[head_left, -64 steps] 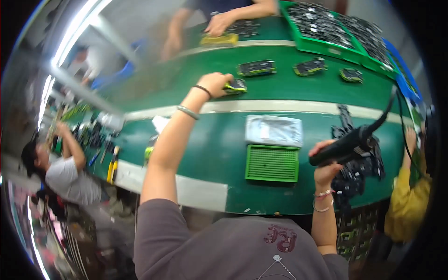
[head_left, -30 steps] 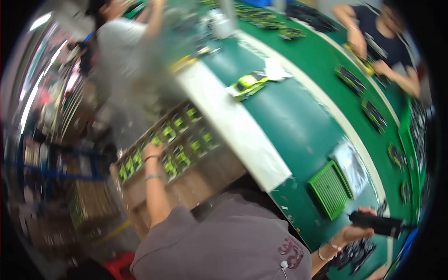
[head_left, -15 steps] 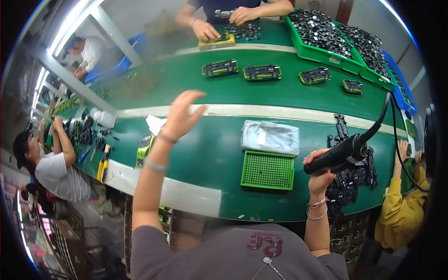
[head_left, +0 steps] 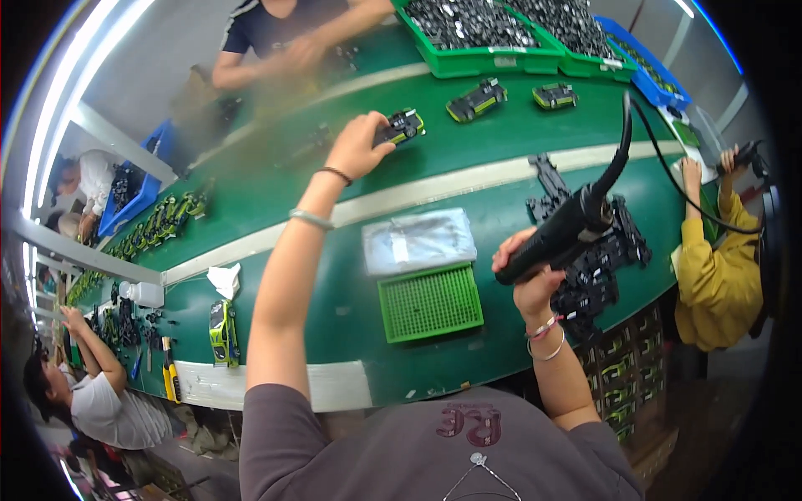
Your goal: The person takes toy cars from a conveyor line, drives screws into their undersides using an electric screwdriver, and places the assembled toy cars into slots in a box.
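Note:
Reaching across to the far green belt, my left hand (head_left: 359,150) has its thumb and fingers around the near-left end of a toy car (head_left: 407,126), which lies with its black underside up. My right hand (head_left: 535,284) is wrapped round a black corded electric screwdriver (head_left: 558,238), held above the table. Beneath and beside the screwdriver lies a pile of black toy car chassis parts (head_left: 597,284). Two more overturned toy cars, one nearer (head_left: 477,101) and one farther right (head_left: 555,96), rest on the belt.
A green perforated basket (head_left: 430,305) and a pale plastic bag (head_left: 418,242) are in front of me. Left of them is a green toy car (head_left: 222,334). Green bins (head_left: 501,63) of dark parts stand at the back. Co-workers sit opposite, left and right.
My left hand has moved forward and right from above the table onto a toy car on the belt. The view has turned right; my right hand still holds the screwdriver.

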The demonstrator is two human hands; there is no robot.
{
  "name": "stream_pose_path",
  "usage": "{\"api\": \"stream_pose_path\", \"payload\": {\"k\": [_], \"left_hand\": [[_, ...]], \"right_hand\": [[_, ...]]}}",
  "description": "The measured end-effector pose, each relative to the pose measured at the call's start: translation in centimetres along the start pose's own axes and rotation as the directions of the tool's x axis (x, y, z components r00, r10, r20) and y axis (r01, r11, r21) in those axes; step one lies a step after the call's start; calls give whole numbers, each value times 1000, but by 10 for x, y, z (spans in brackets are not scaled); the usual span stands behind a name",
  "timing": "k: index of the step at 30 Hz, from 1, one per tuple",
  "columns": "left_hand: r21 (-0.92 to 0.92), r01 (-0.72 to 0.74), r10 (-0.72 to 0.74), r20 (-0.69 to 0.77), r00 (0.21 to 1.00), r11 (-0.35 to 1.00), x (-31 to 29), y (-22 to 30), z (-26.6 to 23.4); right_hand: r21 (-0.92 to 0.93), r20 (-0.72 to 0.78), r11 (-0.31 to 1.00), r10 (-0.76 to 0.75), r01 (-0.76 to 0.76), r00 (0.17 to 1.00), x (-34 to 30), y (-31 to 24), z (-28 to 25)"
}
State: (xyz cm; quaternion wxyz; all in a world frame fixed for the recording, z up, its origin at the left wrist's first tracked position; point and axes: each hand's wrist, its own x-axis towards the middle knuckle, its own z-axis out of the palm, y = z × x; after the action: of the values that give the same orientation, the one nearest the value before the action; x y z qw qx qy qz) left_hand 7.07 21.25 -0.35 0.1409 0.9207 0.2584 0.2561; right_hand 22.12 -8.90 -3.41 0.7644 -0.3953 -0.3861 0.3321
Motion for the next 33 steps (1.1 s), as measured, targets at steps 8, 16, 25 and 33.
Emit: {"api": "stream_pose_path", "payload": {"k": [8,16,25,33], "left_hand": [[-220,-63,115,233,966,973,-97,101,-44],[-238,-87,124,145,982,967,-121,104,-12],[-246,-68,107,150,983,967,-126,99,-12],[-256,-141,160,54,986,956,-129,96,-8]], "right_hand": [[-118,14,993,16,-14,1000,0,-1,-1],[-25,-97,995,-97,95,991,4,-10,2],[62,92,998,-5,-1,996,3,-17,69],[27,146,999,25,-29,989,-3,13,67]]}}
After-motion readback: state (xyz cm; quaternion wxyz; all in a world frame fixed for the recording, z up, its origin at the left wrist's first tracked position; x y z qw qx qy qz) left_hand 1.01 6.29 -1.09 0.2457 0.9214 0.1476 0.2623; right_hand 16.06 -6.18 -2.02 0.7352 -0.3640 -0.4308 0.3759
